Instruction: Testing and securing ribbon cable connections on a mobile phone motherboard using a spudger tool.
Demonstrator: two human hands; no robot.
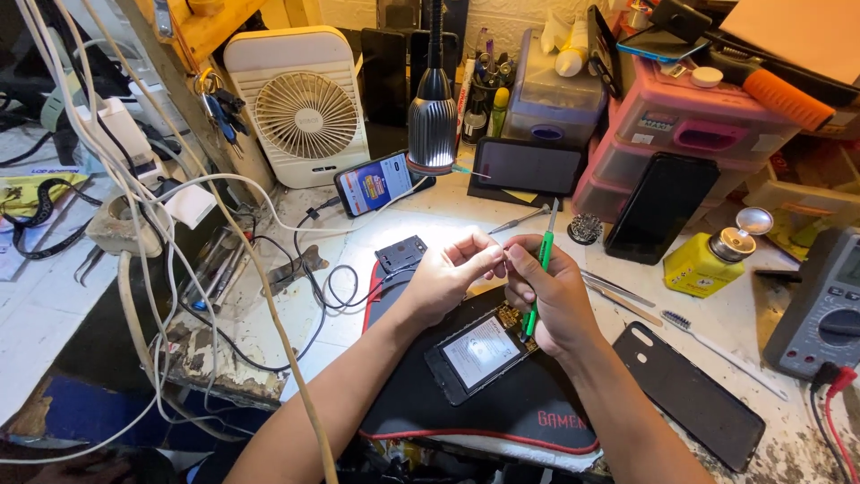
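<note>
Far left: tangle of white cables (152, 224) over the table (430, 220) edge, a small white fan (300, 103) behind.

Centre: black mat (421, 394) with an opened phone (479, 354) lying on it, back removed, battery and gold-coloured board exposed at its top end. The removed back cover (690, 394) lies to the right, well apart. So opening looks done; work inside appears under way, nothing yet closed up.

Left hand (448, 273) is pinched shut at the fingertips, apparently on a very small part, too tiny to identify.

Right hand (551, 291) grips a green-handled tool (540, 269), tip down near the phone's top end.

Right: tweezers (618, 291), yellow bottle (708, 262), multimeter (824, 309).
</note>
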